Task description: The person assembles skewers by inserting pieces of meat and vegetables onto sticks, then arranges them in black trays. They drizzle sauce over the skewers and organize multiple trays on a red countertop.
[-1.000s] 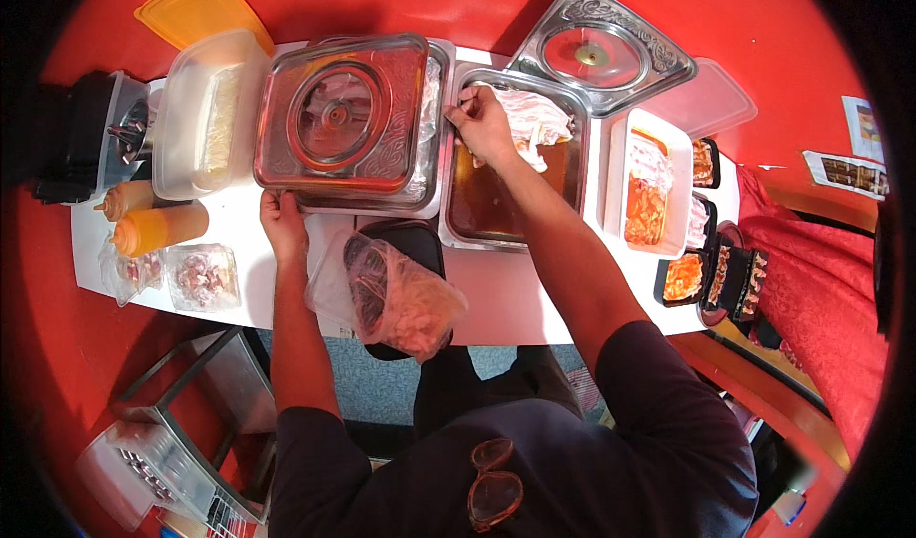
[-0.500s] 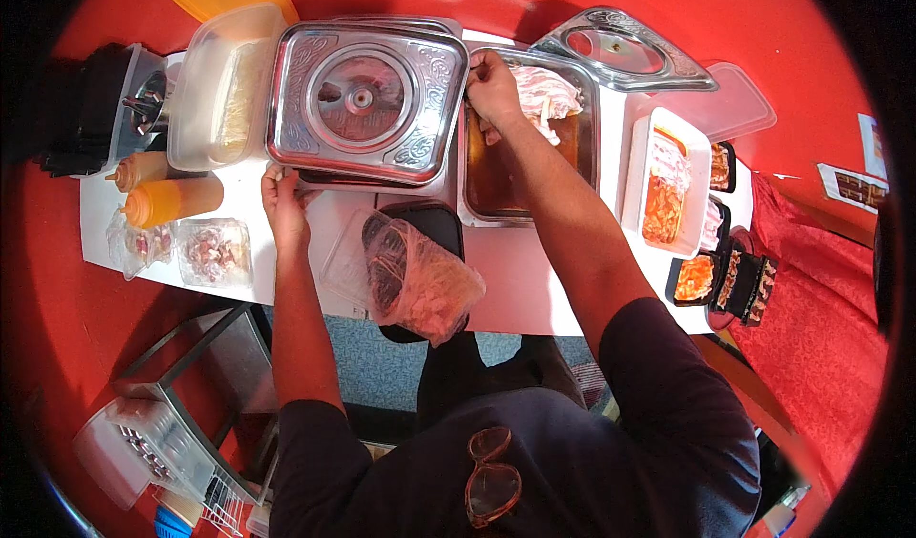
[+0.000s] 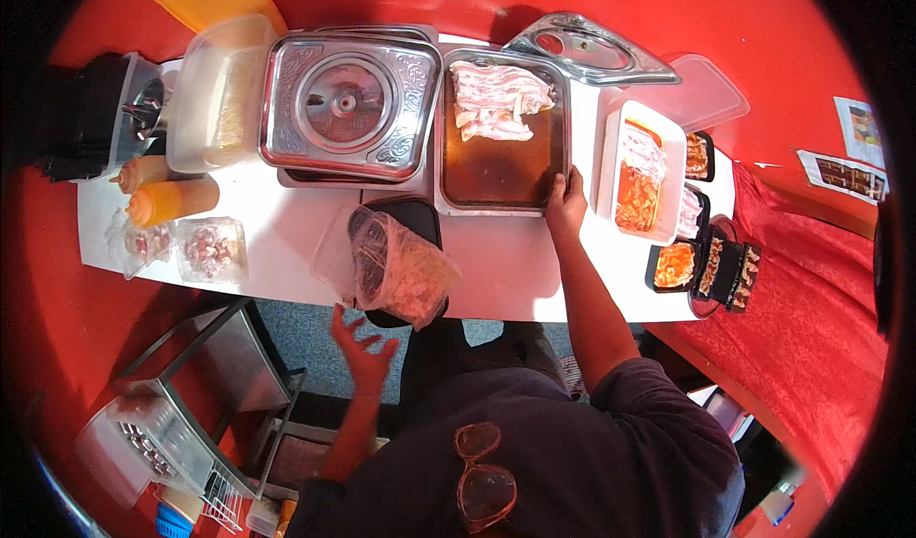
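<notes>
My right hand (image 3: 567, 204) grips the near right corner of a metal tray (image 3: 440, 161), its thumb up along the rim. Brown liquid covers the tray's bottom, and strips of bacon (image 3: 501, 94) lie at its far end. My left hand (image 3: 365, 352) hovers empty before the table's front edge, fingers spread and curved. Just beyond it, a clear plastic bag of pale shredded food (image 3: 410, 276) rests over a black tray (image 3: 417, 216). Left of the metal tray sits a covered pan, its patterned metal lid (image 3: 405, 109) in place.
A second metal lid (image 3: 611, 56) leans behind at the right. A white tub (image 3: 603, 171) of sauced meat and small black trays (image 3: 673, 266) stand on the right. Two sauce bottles (image 3: 176, 199), a clear tub (image 3: 215, 109) and a box of meat pieces (image 3: 212, 250) are on the left.
My left hand has left the lidded pan and drawn back toward me. My right hand has moved from the metal tray's far left edge to its near right corner.
</notes>
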